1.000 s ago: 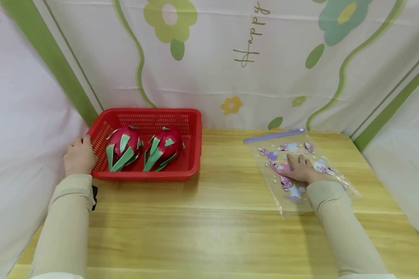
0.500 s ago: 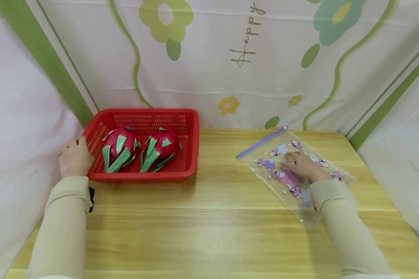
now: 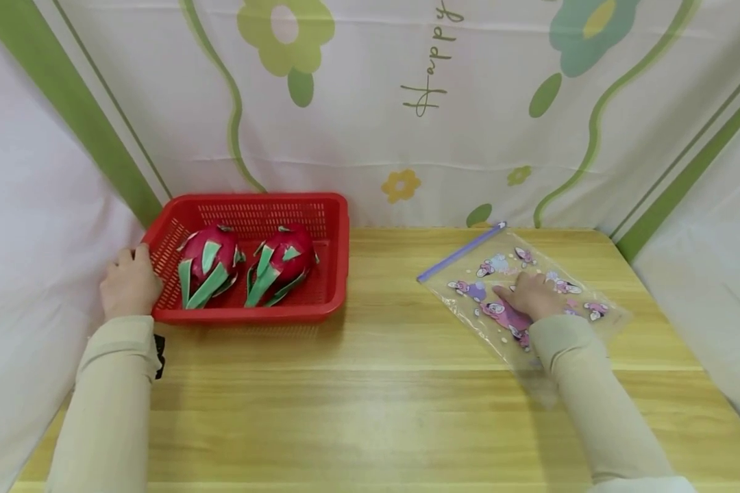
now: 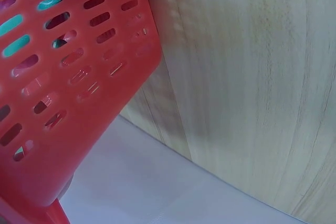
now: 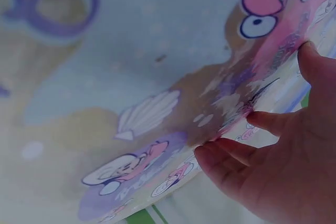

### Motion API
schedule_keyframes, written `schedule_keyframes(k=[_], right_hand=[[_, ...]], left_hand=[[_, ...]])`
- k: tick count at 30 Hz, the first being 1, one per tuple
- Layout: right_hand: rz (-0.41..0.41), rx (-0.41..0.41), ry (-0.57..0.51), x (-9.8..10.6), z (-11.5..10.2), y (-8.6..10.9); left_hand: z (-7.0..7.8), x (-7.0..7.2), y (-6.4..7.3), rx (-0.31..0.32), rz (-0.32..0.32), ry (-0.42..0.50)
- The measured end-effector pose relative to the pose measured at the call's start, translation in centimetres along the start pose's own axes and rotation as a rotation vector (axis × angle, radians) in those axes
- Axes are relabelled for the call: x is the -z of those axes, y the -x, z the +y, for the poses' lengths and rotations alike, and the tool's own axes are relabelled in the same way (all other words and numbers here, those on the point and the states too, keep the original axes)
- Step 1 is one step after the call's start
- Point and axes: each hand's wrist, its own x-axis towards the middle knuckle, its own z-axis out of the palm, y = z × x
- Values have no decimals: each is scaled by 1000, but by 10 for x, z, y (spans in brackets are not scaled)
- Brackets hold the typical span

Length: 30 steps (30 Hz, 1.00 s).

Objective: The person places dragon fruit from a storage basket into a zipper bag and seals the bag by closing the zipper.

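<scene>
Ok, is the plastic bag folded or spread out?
Spread out: the plastic bag is unfolded over the table, its purple strip straight along one edge and the right hand touching its printed face.

A glossy, yellowish-brown wooden tabletop (image 3: 370,418) with grain running left to right carries everything, and a pale reflection shows on its near middle. At its far left stands a red, rectangular plastic basket with slotted walls (image 3: 247,315), upright, its long sides running left to right. Well apart from it, toward the far right, lies a clear, flat plastic bag printed with pink, purple and pale blue figures (image 3: 498,312), set askew, its straight purple plastic closure strip (image 3: 460,253) slanting from near left to far right.
</scene>
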Motion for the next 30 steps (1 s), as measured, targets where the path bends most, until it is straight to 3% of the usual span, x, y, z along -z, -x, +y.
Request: schedule_keyframes(k=[6,10,16,21,24,30], right_hand=[[-40,70,-1,3,7,-1],[-56,170,-33,6,15,-3],[-3,299,-64,7,21,-5],[63,222,-36,8,12,-4],[33,142,-37,8,5,-2],[15,127,15,4,-1,-2]], left_hand=[[-3,0,0,2,-6,-4],[-6,0,0,5,-12,-3],[-7,-1,0,15,-36,3],[-6,0,-1,15,-40,3],[-4,1,-2,17,-46,2],[0,2,-1,16,-45,3]])
